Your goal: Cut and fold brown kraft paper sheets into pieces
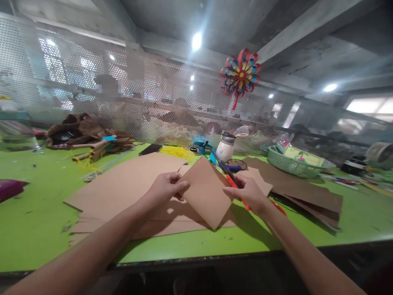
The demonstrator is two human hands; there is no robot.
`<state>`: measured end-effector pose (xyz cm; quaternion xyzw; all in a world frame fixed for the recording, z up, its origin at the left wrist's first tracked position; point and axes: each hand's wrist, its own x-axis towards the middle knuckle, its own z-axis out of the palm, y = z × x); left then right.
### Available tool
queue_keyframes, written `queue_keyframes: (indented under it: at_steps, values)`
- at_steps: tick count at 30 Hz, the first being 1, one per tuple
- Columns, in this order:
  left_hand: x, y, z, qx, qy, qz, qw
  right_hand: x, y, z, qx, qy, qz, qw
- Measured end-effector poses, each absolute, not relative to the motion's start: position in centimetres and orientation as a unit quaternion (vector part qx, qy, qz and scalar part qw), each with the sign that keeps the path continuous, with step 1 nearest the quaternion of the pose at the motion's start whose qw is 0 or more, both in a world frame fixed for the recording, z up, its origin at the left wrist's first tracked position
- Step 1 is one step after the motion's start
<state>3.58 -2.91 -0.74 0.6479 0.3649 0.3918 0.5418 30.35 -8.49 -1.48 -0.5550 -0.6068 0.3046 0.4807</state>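
A square piece of brown kraft paper (207,192) is held up with one corner toward me. My left hand (167,186) pinches its left corner between thumb and fingers. At the right corner, my right hand (248,190) has its thumb and fingertips closed on the paper's edge. The same hand also holds scissors with orange handles (232,181), their dark blades pointing up and away behind the paper. Large brown paper sheets (123,184) lie stacked beneath my left hand. Another brown piece (256,178) is behind my right hand.
Dark brown sheets (307,192) and a green basket (285,164) lie right on the green table (215,250). Behind stand a white bottle (226,147), a phone (150,149) and yellow strands (176,152). Paper rolls (98,149) sit left. A perforated screen (162,98) runs along the back.
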Motion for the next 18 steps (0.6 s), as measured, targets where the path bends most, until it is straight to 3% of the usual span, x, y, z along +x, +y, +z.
queue_keyframes:
  at_steps: [9, 18]
  values:
    - [3.8, -2.9, -0.8, 0.632, 0.426, 0.482, 0.432, 30.6, -5.5, -3.0, -0.535, -0.606, 0.279, 0.518]
    - [3.7, -3.1, -0.3, 0.620, 0.435, 0.498, 0.423, 32.0, -7.0, -3.0, -0.492, -0.566, 0.311, 0.584]
